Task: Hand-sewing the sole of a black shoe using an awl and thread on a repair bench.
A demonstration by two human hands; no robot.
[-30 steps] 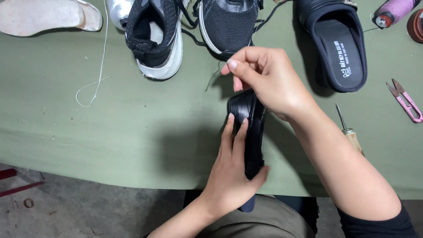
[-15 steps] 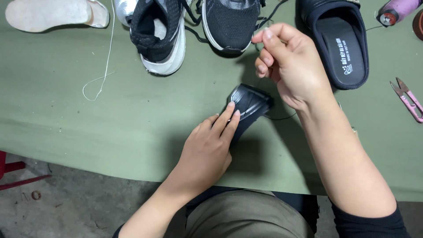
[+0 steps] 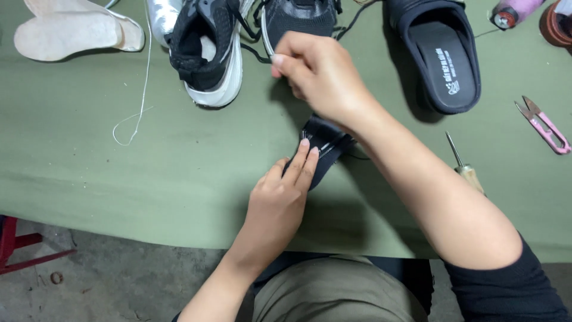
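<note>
the left hand [image 3: 279, 200] presses two straight fingers on a small black shoe piece [image 3: 322, 152] lying on the green surface [image 3: 149, 179] near its front edge, while the right hand [image 3: 319, 77], raised just above it, has fingertips pinched together as if on a thread too thin to make out. behind stand a black-and-white sneaker [image 3: 208, 53], a black slipper [image 3: 441, 56] with a white printed mark on its insole, and a pale sole [image 3: 71, 30]. an awl [image 3: 465, 164] and pink snips [image 3: 545, 125] lie to the right, a loose white thread [image 3: 140, 101] to the left.
</note>
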